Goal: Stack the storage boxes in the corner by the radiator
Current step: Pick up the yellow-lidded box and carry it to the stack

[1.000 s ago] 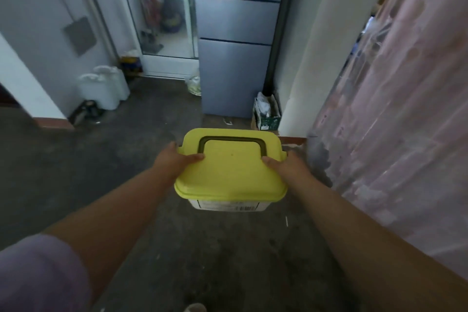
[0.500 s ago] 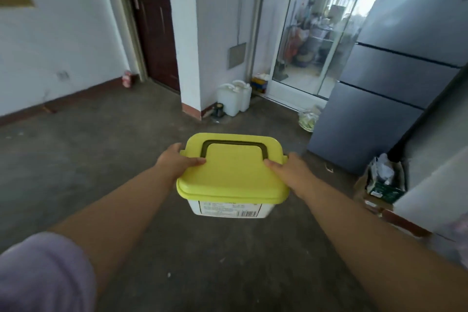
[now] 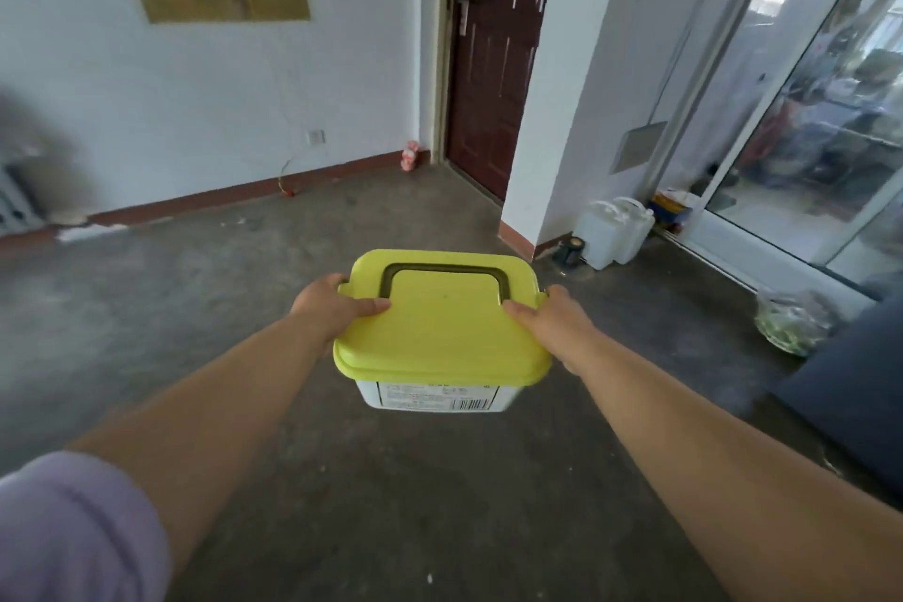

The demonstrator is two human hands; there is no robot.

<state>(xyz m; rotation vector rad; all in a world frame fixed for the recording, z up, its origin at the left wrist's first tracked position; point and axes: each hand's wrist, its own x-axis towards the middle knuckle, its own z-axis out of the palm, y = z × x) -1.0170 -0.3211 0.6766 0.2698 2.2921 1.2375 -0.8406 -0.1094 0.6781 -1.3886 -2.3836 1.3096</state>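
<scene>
Head view shows one storage box [image 3: 442, 332], white-bodied with a yellow lid [image 3: 440, 337], held in the air over the bare concrete floor [image 3: 195, 308], in front of the person and well apart from every wall. Left hand [image 3: 320, 306] grips its left side and right hand [image 3: 554, 320] its right side. Each thumb lies flat on the lid's edge, while the other fingers go down the sides of the box and mostly out of sight, so both hands look clamped on it. The folding handle lies flat in the lid, unused.

No stack shows anywhere, and no second box is in sight on the floor or elsewhere. At the far left edge, what may be the radiator [image 3: 12, 203], a pale ribbed shape, stands against the white wall, but it is blurred and cut off by the frame.

Judged from this, the task is in its carrying stage. This box is picked up but not set down. The walk to that left corner, the placing, and any further boxes are left. How many boxes already wait there cannot be told.
</scene>
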